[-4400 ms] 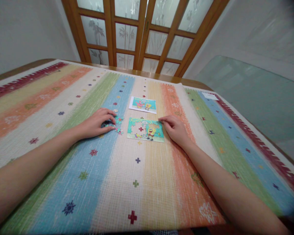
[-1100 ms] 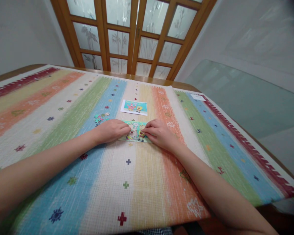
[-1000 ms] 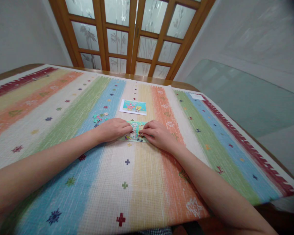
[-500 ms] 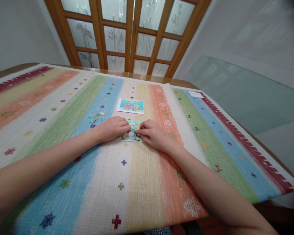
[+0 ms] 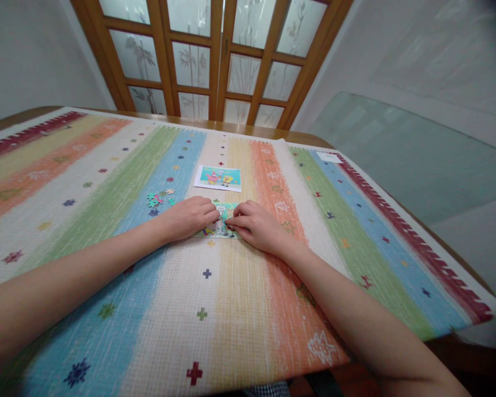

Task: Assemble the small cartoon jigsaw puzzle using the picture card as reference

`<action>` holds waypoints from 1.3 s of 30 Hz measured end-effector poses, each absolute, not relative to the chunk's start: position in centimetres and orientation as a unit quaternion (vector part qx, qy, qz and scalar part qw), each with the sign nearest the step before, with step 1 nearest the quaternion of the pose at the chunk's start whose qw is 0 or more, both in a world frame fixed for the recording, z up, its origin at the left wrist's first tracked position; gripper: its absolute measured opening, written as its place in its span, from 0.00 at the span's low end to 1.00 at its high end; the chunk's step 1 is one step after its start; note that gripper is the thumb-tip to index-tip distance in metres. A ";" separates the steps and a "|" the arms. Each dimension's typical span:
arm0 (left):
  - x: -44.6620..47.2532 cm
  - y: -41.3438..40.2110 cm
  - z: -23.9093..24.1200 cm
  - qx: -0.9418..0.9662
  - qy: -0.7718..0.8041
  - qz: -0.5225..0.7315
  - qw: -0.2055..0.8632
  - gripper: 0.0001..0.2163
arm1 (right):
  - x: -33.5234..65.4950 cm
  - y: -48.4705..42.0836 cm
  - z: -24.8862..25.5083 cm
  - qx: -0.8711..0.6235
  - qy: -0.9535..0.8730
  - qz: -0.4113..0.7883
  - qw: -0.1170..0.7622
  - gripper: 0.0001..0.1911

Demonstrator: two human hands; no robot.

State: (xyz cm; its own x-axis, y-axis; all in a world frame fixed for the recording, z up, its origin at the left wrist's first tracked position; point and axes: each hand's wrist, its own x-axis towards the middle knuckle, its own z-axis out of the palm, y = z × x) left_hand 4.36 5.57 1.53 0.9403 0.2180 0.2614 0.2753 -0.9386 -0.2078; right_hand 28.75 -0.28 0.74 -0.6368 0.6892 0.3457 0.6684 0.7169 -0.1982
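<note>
Both hands are resting on the small puzzle (image 5: 222, 219) mid-table: I'm pressing my left hand (image 5: 189, 216) and right hand (image 5: 253, 223) down, fingers curled, any held piece hidden. Next, I judge, calls for loose pieces (image 5: 158, 198) lying left.

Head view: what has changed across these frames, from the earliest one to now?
The left hand left the loose pieces and moved right onto the puzzle. The right hand moved from the puzzle's right edge onto its middle, so both hands' fingertips now meet over it. Whether a piece was carried over cannot be seen. The reference picture, the loose pieces and the striped cloth kept their places.
</note>
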 end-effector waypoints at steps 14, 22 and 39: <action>3.8 5.6 2.0 -0.975 -0.120 -0.150 0.113 0.11 | 28.7 -0.4 1.0 -0.380 -0.901 0.041 0.204 0.10; 0.7 2.2 3.0 -0.941 -0.102 -0.316 0.068 0.07 | 28.2 -0.9 1.8 -0.420 -0.865 0.040 0.272 0.11; -0.3 0.9 2.2 -0.922 -0.087 -0.364 0.098 0.08 | 23.0 -4.0 3.2 -0.391 -0.528 0.680 0.325 0.14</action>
